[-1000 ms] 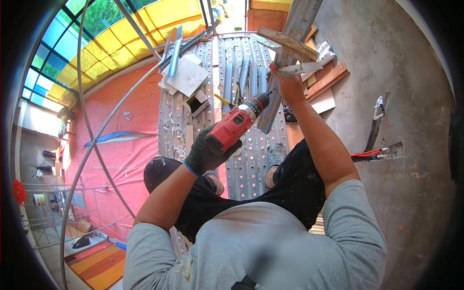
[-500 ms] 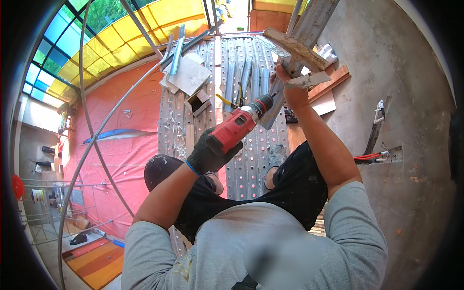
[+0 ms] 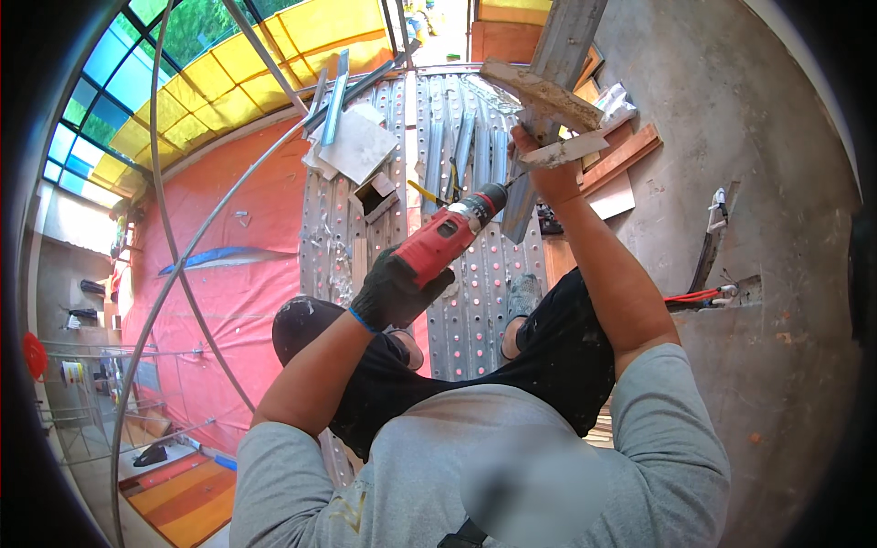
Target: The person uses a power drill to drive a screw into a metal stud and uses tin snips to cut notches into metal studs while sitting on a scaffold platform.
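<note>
In a dark glove, my left hand [image 3: 399, 290] is closed round the grip of a red cordless drill [image 3: 437, 245]. The drill's bit points up and right, close to the lower end of a long grey metal channel [image 3: 568, 44]. My bare right hand [image 3: 548, 175] is wrapped round that channel, its fingers partly hidden. A rough, broken strip of board [image 3: 548, 93] lies across the channel above this hand. Across the knuckles is a smaller broken board piece [image 3: 566, 150]. Whether the bit touches the metal is too small to tell.
Beneath my feet is a perforated metal platform [image 3: 457, 338]. Ahead lie metal profiles [image 3: 464, 146], pliers with yellow handles [image 3: 429, 194], white board offcuts [image 3: 359, 146] and a short box section [image 3: 375, 196]. Thin poles [image 3: 187, 247] cross at left. A bare wall [image 3: 731, 183] rises on the right.
The metal channel, its board pieces and my right hand have shifted a little left and slightly down. The drill has turned and moved slightly, its bit now nearer the channel.
</note>
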The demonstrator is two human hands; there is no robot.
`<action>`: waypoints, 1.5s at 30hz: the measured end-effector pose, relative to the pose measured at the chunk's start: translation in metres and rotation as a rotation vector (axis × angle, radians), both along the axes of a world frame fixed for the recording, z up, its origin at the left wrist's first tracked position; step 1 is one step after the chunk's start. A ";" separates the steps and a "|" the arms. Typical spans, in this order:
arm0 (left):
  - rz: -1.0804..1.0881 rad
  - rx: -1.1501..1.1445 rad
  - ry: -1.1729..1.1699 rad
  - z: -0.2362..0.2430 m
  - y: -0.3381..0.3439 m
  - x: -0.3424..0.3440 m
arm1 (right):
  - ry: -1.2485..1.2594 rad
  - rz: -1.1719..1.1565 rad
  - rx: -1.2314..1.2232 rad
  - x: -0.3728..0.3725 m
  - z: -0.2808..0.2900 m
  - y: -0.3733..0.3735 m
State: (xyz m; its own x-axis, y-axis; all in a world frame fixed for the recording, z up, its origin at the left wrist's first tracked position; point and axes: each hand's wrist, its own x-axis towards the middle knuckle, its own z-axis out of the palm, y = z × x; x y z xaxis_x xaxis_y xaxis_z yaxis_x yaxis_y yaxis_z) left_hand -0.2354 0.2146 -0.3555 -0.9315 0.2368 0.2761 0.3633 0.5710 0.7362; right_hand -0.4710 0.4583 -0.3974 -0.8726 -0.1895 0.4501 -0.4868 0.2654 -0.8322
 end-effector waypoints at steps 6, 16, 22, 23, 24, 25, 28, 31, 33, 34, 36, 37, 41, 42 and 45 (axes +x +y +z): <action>-0.001 0.016 0.022 0.001 -0.004 0.002 | 0.081 0.020 0.029 -0.007 -0.006 0.005; 0.087 0.075 -0.072 0.008 -0.009 0.000 | 0.228 -0.036 0.037 -0.022 -0.015 0.016; -0.018 0.019 0.029 0.008 -0.010 0.002 | -0.371 0.124 -0.270 0.014 0.034 0.002; -0.051 -0.049 0.105 0.006 -0.010 0.000 | -0.444 0.124 -0.382 0.016 0.037 0.002; -0.051 -0.048 0.105 0.006 -0.009 0.000 | -0.517 0.125 -0.495 0.018 0.040 0.002; -0.049 -0.045 0.109 0.006 -0.009 0.001 | -0.518 0.126 -0.494 0.020 0.044 0.002; -0.051 -0.058 0.144 0.004 -0.007 -0.001 | -0.580 0.071 -0.573 0.022 0.048 0.005; -0.066 -0.117 0.141 -0.002 -0.009 -0.001 | -0.558 0.091 -0.600 0.016 0.042 0.006; -0.082 -0.158 0.110 -0.006 -0.010 -0.002 | -0.527 0.088 -0.604 0.010 0.037 0.005; -0.080 -0.142 0.131 -0.008 -0.009 -0.003 | -0.526 0.086 -0.604 0.010 0.034 0.008; -0.073 -0.127 0.150 -0.009 -0.009 -0.003 | -0.582 0.123 -0.612 0.016 0.039 0.005; -0.072 -0.136 0.134 -0.008 -0.009 -0.002 | -0.584 0.125 -0.613 0.017 0.040 0.005; -0.077 -0.115 0.184 -0.004 -0.007 -0.003 | -0.590 0.145 -0.616 0.020 0.044 0.004; -0.077 -0.116 0.183 -0.004 -0.008 -0.003 | -0.596 0.140 -0.616 0.021 0.045 0.004; -0.084 -0.156 0.146 -0.004 -0.008 -0.002 | -0.661 0.106 -0.650 0.026 0.052 0.002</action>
